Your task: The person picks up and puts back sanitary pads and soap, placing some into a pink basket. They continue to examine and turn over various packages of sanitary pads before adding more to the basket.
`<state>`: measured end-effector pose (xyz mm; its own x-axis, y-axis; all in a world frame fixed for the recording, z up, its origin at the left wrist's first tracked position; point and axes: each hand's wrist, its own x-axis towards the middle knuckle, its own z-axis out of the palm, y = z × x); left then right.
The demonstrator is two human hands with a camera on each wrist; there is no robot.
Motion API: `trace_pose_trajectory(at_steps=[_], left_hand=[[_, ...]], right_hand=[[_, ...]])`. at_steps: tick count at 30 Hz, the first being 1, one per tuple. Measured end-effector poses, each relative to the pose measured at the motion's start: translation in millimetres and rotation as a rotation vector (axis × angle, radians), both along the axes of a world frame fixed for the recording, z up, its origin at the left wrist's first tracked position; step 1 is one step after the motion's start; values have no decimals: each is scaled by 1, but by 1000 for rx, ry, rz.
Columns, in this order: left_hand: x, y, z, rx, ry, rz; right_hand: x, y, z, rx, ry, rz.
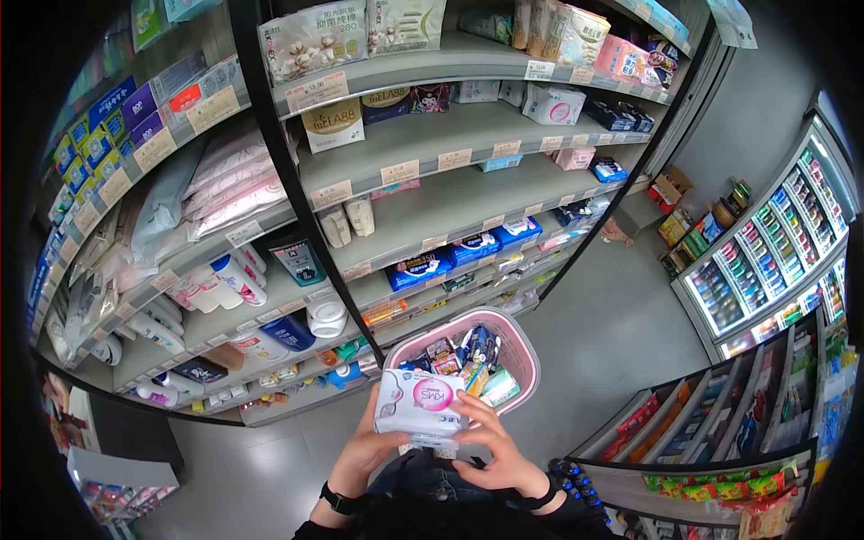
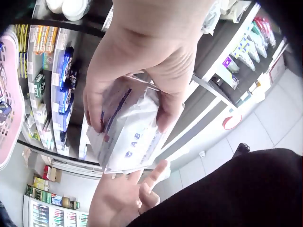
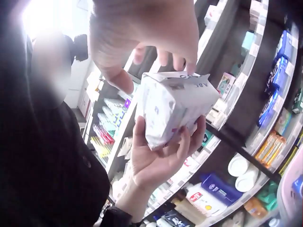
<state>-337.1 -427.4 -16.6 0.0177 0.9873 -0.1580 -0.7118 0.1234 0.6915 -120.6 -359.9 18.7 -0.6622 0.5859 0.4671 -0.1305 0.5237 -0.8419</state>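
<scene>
Holding a white-and-pink pack of sanitary pads (image 1: 419,402) in front of the chest, the person stood in a shop aisle facing shelves (image 1: 450,135) of hygiene goods. The left hand (image 1: 363,450) cupped the pack from below and behind, its fingers (image 3: 189,142) curled up round the far face. The right hand (image 1: 490,445) pinched the pack's near edge, thumb on one side and fingertips (image 3: 177,61) on the other. The pack sat just above and in front of the pink shopping basket (image 1: 526,355), apart from it and not yet inside.

Judging by how things lay, the picking looked well under way: the basket already held a loose heap of small packets (image 1: 468,360), blue, red, green and white, filling much of its floor, though their labels were too small to read. What seemed left was for the pack in hand to go down among them, as it was clear of the rim.

On the shelves, blue pad packs (image 1: 468,247) lined one tier, boxes and tissue bundles (image 1: 310,40) sat higher up, and bottles (image 1: 238,279) stood to the left. A lit drinks cooler (image 1: 765,252) stood off to the right
</scene>
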Motion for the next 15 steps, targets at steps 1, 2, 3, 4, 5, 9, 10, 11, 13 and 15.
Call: trace_pose_trajectory(at_steps=[1,2,3,4,5,9,10,11,13,15], left_hand=[[-4,-1,3,4,-1,-4],[-7,-4,7,12,74,34],[-11,-7,8,19,150,73],[-17,-9,7,19,148,70],[-25,-11,6,47,194,31],[-36,-17,4,80,138,45],[-36,-18,4,50,28,107],[-38,-19,-2,57,23,107],[-41,-23,-17,-48,-127,158],[-42,-21,-22,-96,-148,197]], right_hand=[[-4,0,-4,-73,57,-6],[-8,0,-5,-70,54,-8],[-13,0,-5,-114,32,-79],[-19,0,-3,-159,10,-150],[-21,1,-12,-181,-18,-119],[-33,-13,-12,-389,-190,-92],[-35,-13,-9,-384,-194,-96],[-37,-12,-7,-290,-235,-78],[-40,-13,1,-270,-248,-41],[-41,-12,-2,-297,-237,-5]])
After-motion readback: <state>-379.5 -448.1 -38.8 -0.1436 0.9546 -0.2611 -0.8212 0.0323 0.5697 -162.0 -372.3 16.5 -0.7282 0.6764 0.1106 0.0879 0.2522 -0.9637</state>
